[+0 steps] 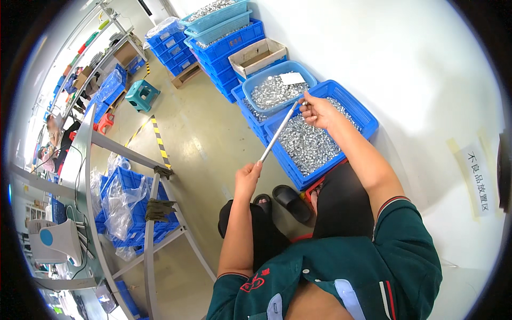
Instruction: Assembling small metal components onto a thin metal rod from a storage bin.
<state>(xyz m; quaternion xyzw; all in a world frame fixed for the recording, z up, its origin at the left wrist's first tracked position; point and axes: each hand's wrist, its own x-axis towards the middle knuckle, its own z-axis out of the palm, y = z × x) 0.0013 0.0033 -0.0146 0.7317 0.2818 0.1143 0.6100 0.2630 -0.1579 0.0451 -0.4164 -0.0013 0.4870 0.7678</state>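
Observation:
My left hand [248, 180] is closed around the lower end of a slim silver rod [277, 134], which slants up to the right. By the rod's upper tip my right hand [318, 112] is closed in a pinch, with a small metal piece partly showing at its fingers. Whether that piece touches the rod, I cannot tell. Beneath my right hand is a blue plastic crate [368, 120] full of small shiny metal parts [308, 143]. Just beyond it, a light blue basin [250, 84] holds larger metal pieces and a white card [292, 78].
Stacked blue crates [214, 58] and a cardboard box [273, 49] line the wall. On the left stand a metal-framed bench [128, 146] and a blue crate with clear plastic bags [125, 200]. A teal stool [142, 96] is farther off, and people sit at the far left.

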